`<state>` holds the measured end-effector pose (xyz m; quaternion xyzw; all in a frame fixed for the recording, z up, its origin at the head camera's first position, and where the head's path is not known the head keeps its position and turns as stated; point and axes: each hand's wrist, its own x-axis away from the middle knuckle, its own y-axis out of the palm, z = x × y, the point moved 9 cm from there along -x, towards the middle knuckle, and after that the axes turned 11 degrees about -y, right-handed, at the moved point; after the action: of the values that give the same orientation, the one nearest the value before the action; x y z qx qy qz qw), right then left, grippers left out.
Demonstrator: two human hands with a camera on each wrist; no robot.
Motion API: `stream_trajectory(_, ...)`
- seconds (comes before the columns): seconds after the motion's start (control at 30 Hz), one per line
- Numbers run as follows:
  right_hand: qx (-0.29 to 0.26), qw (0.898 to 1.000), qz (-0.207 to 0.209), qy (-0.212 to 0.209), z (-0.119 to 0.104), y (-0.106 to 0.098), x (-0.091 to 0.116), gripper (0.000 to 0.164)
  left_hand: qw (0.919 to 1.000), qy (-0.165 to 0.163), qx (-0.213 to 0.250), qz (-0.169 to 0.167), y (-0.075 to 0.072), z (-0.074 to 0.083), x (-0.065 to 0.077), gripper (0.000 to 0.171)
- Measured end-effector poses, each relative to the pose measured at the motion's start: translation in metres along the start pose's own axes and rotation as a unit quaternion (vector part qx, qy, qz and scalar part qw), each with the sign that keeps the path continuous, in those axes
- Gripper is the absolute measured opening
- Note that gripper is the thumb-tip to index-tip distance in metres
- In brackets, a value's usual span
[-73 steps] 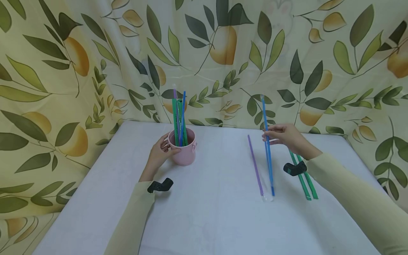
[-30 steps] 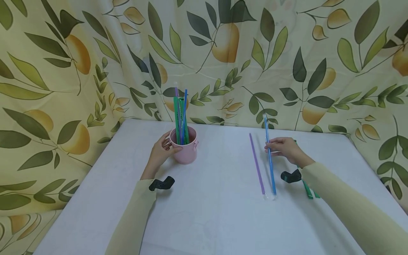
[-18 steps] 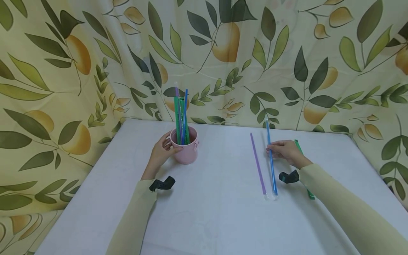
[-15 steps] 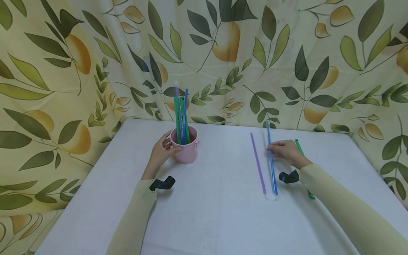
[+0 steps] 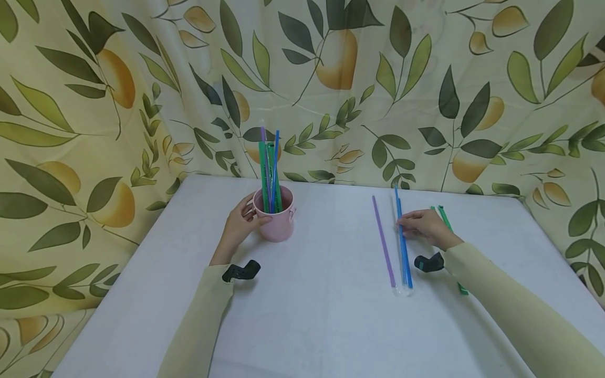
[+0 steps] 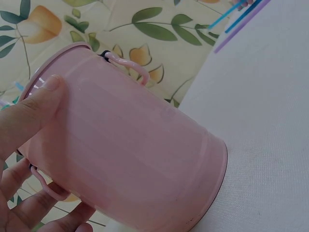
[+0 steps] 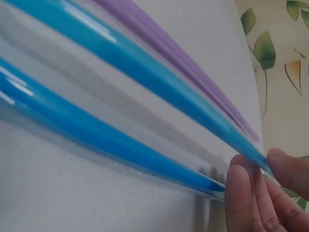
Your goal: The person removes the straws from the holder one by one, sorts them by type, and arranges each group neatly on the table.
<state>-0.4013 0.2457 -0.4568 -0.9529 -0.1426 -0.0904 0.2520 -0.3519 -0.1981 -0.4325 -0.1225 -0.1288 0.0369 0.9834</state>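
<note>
A pale curtain (image 5: 331, 121) printed with leaves and orange fruit covers the back and left side of the room. Before it stands a table (image 5: 307, 320) spread with white cloth, its far edge close to the curtain. Two light sleeves reach over the surface, a small black device (image 5: 241, 271) at the left cuff and another (image 5: 429, 262) at the right.

A pink bucket (image 5: 278, 229) stands upright left of the table's middle, towards the back. The person's left hand (image 5: 240, 224) grips its side. Green, purple and blue straws (image 5: 264, 176) rise from it.

Well to the right, the right hand (image 5: 427, 227) pinches a blue straw (image 7: 159, 82). A second blue straw (image 7: 96, 140) lies just beside it, and a purple straw (image 5: 383, 241) lies to their left. Two green straws (image 5: 445, 218) are partly hidden by the right arm.

The left wrist view shows the thumb against the bucket near the rim and two looped handles (image 6: 128, 67). Only the right wrist view separates the two blue straws clearly and shows clear film around the lower one; whether that straw touches the fingers cannot be told.
</note>
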Motion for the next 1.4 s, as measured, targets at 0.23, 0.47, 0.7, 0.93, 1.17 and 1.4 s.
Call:
stream_trajectory(0.23,-0.007,1.0,-0.015,0.011,0.003,0.003,-0.001,0.052,1.0,0.002,0.001,0.0,0.0,0.001,0.0,0.08)
stream_trajectory(0.47,-0.006,1.0,-0.017,0.012,0.002,0.004,0.001,0.051,1.0,0.002,-0.002,-0.002,0.0,0.001,0.0,0.081)
stream_trajectory(0.7,0.004,1.0,-0.011,0.007,0.0,0.001,0.001,0.054,0.9998,-0.006,0.011,-0.017,0.001,0.002,-0.001,0.08)
stream_trajectory(0.93,0.019,1.0,0.006,-0.016,-0.006,-0.002,-0.001,0.056,0.9998,-0.003,0.011,-0.019,0.001,0.001,-0.001,0.08)
stream_trajectory(1.17,0.02,0.995,0.018,-0.092,-0.023,-0.005,0.0,0.055,0.9999,0.01,0.005,-0.005,-0.001,0.001,0.0,0.08)
stream_trajectory(1.4,-0.022,0.982,0.057,-0.179,-0.044,-0.007,0.003,0.056,0.9999,0.012,-0.001,0.001,-0.001,0.0,-0.002,0.08)
